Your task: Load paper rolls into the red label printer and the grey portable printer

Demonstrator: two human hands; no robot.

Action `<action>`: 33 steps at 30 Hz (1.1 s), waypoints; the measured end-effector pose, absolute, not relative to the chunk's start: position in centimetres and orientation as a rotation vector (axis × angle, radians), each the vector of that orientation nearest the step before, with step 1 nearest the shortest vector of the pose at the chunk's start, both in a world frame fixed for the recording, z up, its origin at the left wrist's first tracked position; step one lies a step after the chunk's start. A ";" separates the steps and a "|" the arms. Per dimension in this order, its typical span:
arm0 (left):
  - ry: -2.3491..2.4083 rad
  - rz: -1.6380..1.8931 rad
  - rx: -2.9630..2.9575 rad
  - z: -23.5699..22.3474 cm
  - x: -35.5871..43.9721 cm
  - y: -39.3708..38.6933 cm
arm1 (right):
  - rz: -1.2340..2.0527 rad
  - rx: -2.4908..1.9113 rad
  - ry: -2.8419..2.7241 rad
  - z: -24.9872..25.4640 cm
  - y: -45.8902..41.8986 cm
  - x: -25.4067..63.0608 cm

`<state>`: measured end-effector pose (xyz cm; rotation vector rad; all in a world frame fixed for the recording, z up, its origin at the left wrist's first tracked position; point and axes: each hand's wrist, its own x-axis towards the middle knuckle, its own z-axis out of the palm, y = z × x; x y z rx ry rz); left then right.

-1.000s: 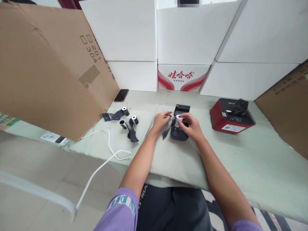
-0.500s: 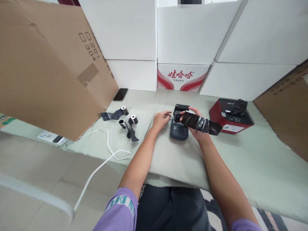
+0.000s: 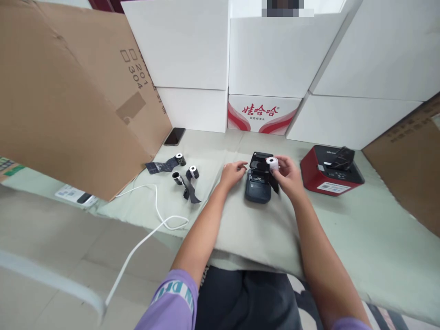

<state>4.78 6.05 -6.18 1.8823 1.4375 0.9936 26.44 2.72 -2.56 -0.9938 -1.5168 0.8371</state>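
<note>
A small dark portable printer (image 3: 258, 192) lies on the cloth-covered table with its lid (image 3: 263, 156) flipped up. My right hand (image 3: 288, 176) grips a paper roll (image 3: 272, 163) by its sides, just right of the lid. The roll's white end faces up, and a dark strip (image 3: 274, 183) hangs from it beside the printer. To the printer's left, my left hand (image 3: 233, 174) rests near the table with fingers stretched out and nothing held. Further left lie several loose rolls, among them one (image 3: 180, 159) with a long dark strip unrolled.
A red and black printer (image 3: 330, 176) with dark paper sticking out stands at the right. White boxes (image 3: 263, 55) are stacked at the back. A large cardboard sheet (image 3: 82, 91) rises at left, near a phone (image 3: 174, 136) and a white cable (image 3: 156, 201).
My right hand has turned the paper roll so its white end shows and its strip hangs down instead of reaching rightward. My left hand stays beside the printer. The view has shifted slightly.
</note>
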 end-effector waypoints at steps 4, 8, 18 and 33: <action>1.455 0.977 1.883 -6.5 4.8 6.4 | 0.493 -1.204 -2.023 -0.9 3.3 26.0; 1.485 0.968 1.867 -6.6 5.0 6.5 | 0.369 -1.341 -2.330 0.1 3.6 24.5; 1.488 0.957 1.882 -6.0 5.1 6.3 | 0.189 -1.519 -2.385 -2.1 3.7 24.1; 1.371 1.070 1.764 -6.6 5.3 6.5 | 0.709 -1.161 -1.503 -4.6 5.7 25.7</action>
